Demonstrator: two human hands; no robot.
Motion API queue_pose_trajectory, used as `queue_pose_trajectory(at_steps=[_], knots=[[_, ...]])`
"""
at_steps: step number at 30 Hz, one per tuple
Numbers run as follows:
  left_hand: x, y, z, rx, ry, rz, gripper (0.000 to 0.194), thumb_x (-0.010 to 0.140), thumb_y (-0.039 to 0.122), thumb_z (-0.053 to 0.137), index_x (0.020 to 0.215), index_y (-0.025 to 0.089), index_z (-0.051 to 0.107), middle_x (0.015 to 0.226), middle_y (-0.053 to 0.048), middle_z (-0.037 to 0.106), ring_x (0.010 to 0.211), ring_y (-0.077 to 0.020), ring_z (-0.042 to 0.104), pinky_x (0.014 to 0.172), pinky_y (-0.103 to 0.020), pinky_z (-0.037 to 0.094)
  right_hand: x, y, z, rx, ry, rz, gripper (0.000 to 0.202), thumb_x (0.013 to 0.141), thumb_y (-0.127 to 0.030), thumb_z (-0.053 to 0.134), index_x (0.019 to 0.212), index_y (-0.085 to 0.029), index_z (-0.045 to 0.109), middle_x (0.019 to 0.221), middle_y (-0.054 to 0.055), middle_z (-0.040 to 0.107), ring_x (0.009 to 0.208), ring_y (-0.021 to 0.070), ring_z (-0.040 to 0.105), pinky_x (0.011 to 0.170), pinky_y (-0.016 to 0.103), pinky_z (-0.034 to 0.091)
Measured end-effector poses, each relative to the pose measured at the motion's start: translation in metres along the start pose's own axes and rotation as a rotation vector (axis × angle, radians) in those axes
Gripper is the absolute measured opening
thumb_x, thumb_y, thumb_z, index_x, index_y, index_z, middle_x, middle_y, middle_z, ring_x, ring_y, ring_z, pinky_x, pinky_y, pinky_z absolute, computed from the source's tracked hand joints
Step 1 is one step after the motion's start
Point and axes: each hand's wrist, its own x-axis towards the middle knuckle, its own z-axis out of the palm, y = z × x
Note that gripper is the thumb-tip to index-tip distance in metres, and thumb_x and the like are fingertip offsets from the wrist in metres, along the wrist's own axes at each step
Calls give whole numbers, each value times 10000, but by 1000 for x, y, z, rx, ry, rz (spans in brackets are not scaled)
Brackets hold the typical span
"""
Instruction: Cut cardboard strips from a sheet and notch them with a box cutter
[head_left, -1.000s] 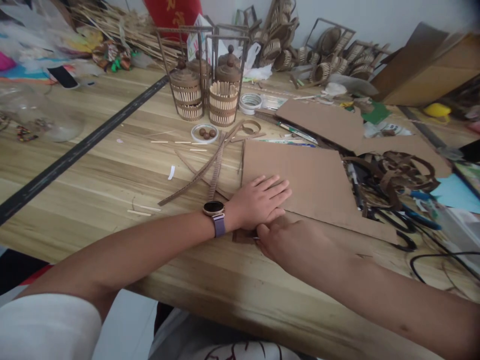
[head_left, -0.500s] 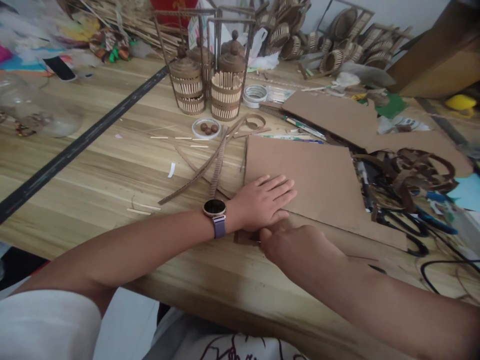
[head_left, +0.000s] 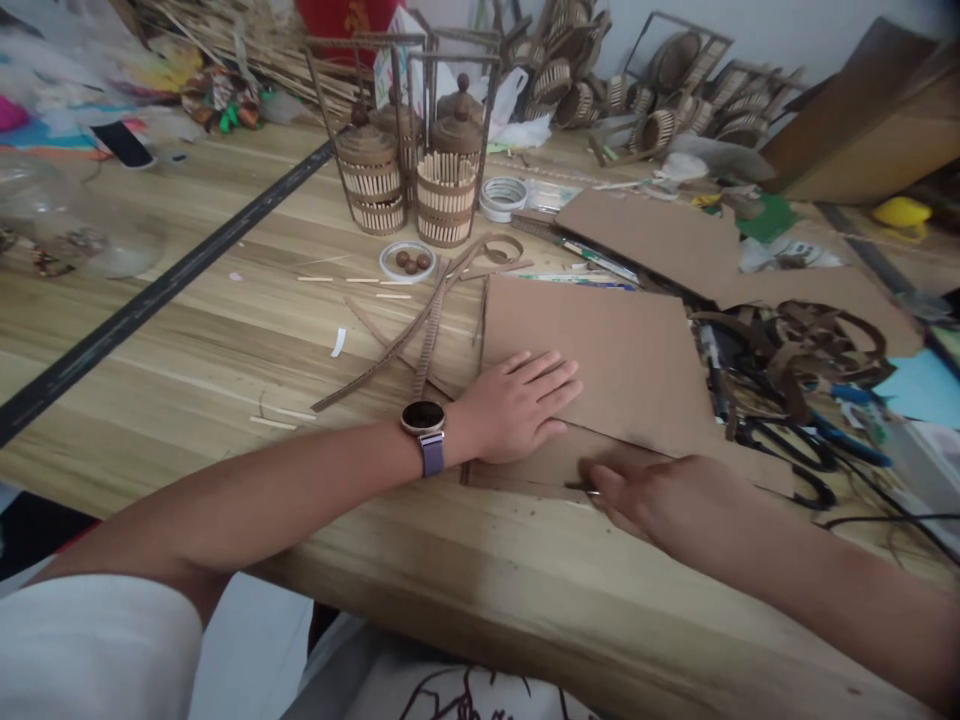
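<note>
My left hand (head_left: pixel 521 408) lies flat with its fingers spread on a brown cardboard sheet (head_left: pixel 600 340), and a watch (head_left: pixel 423 418) is on that wrist. Beneath this sheet, a second cardboard piece (head_left: pixel 517 475) sticks out along the near side. Over its near edge, my right hand (head_left: pixel 652 495) is closed, thumb and fingers together. A small, shiny tip shows at the fingers; the rest of what they grip is hidden. Thin cardboard strips (head_left: pixel 431 340) lie just left of the sheet.
Lidded stick baskets (head_left: pixel 446 195) in tall frames stand at the back. Before them, a tape ring (head_left: pixel 409 260) holds several brown balls. Scissors (head_left: pixel 795 465) and coiled strips (head_left: pixel 825 345) lie at right. A long dark strip (head_left: pixel 187 260) crosses the table at left.
My right hand has slid to the right along the near cardboard edge, away from my left hand, uncovering more of the lower piece. My left hand still presses on the sheet.
</note>
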Motion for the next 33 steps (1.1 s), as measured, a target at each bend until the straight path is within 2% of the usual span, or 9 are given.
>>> queue_pose_trajectory(at_steps=[3, 6, 9, 12, 15, 26, 33], knots=[[0, 1, -2, -10, -4, -19, 548, 1058, 425, 352, 1519, 141, 441, 1628, -80, 363, 1516, -333, 288, 1223, -481, 257, 1, -1, -4, 57, -42, -6, 191, 991, -261, 472, 922, -187, 635, 784, 49, 720, 634, 165, 663, 492, 274, 290], [0, 0, -2, -11, -3, -50, 541, 1050, 440, 370, 1516, 178, 456, 1628, -37, 370, 1511, -405, 256, 1211, -544, 254, 17, -22, -15, 21, -33, 29, 210, 991, -290, 481, 877, -179, 617, 683, 33, 688, 561, 154, 607, 488, 288, 225], [0, -2, 0, -5, 7, -48, 527, 1049, 430, 379, 1515, 196, 458, 1622, -31, 382, 1498, -404, 287, 1195, -551, 282, 40, -48, -27, -20, -38, 27, 225, 982, -288, 509, 827, -168, 620, 611, 23, 652, 529, 148, 577, 469, 299, 145], [1, -4, 3, 10, 25, -35, 508, 1057, 407, 368, 1516, 209, 458, 1612, -25, 401, 1488, -382, 320, 1193, -518, 299, 58, -62, -33, -92, -43, 12, 203, 963, -258, 549, 822, -150, 646, 701, 75, 704, 599, 175, 630, 470, 315, 133], [2, -5, 4, 20, 30, -34, 497, 1064, 398, 354, 1515, 219, 460, 1612, -9, 401, 1485, -377, 329, 1192, -496, 306, 64, -61, -34, -145, -34, -22, 205, 962, -218, 542, 808, -145, 657, 736, 103, 720, 638, 196, 654, 488, 325, 150], [2, -5, 3, 36, 56, -26, 501, 1067, 428, 345, 1498, 217, 488, 1610, -7, 404, 1480, -375, 342, 1189, -490, 321, 64, -54, -30, -169, 14, -128, 177, 907, -146, 583, 733, -169, 607, 636, 65, 680, 546, 168, 590, 499, 299, 200], [1, -4, 0, 24, 35, -20, 513, 1065, 430, 346, 1505, 200, 477, 1611, -9, 400, 1480, -384, 338, 1192, -499, 317, 65, -57, -29, -261, -68, -113, 164, 907, -139, 557, 759, -167, 621, 646, 84, 689, 546, 183, 617, 472, 293, 167]])
